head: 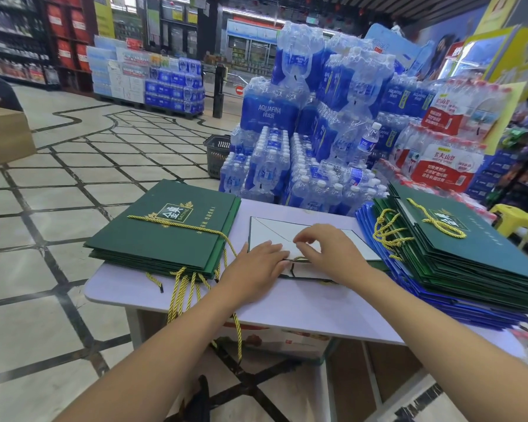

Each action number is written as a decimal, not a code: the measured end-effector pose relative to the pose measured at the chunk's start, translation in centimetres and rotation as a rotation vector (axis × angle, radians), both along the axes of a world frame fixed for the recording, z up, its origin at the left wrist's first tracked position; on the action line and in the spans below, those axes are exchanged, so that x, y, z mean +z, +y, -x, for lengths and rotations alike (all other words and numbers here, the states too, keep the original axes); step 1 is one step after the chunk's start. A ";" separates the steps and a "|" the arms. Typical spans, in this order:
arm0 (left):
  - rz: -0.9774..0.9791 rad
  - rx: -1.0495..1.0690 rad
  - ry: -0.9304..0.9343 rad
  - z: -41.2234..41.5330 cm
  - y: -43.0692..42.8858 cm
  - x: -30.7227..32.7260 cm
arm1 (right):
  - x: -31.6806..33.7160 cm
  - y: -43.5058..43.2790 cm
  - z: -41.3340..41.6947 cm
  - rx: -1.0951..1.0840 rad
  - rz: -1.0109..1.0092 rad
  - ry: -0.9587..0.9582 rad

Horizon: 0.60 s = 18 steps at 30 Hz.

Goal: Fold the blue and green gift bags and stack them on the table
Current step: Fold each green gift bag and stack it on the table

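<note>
Lilac table: creased paper bag under flat left hand; right hand, grip unclear.

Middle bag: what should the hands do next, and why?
Probably press the bag flat with the right hand. The bag lies half folded, white side up, on the table; the left hand rests flat on it, while the right hand is curled over its middle, not flat.

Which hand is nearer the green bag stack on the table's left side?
Left. The left hand lies flat just right of the green bag stack; the right hand is farther right, over the flattened bag.
</note>
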<state>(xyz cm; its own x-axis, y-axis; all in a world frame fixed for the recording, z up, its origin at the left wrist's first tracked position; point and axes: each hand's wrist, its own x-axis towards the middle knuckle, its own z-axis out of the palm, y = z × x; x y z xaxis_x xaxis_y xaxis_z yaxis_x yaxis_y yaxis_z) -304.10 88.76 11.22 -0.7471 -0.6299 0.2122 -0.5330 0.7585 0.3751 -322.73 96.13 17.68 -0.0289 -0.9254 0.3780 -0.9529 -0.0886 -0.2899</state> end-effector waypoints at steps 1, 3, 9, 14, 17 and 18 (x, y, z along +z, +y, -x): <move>-0.008 0.003 0.006 0.0 -0.1 0.0 | -0.1 0.6 -0.3 -0.043 0.085 -0.007; -0.030 0.013 0.013 0.0 -0.2 -0.2 | -0.6 1.9 -1.2 -0.175 0.099 -0.045; -0.072 0.023 0.022 0.1 -0.7 -0.4 | -2.3 2.9 -4.2 -0.313 -0.270 -0.534; -0.083 0.032 0.030 0.2 -0.5 -0.3 | -2.7 2.1 -5.4 -0.373 -0.204 -1.025; -0.078 0.033 0.029 0.2 -0.5 -0.3 | -2.2 2.0 -5.3 -0.413 -0.273 -1.097; -0.072 0.035 0.031 0.2 -0.5 -0.3 | -2.0 2.1 -5.2 -0.431 -0.313 -1.113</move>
<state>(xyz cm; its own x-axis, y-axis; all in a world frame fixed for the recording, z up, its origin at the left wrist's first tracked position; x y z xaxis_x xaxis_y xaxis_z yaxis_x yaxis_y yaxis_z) -304.32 88.29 10.95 -0.7184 -0.6697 0.1882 -0.5459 0.7104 0.4442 -317.56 98.20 15.68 -0.5182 -0.8069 -0.2833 -0.1078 0.3903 -0.9144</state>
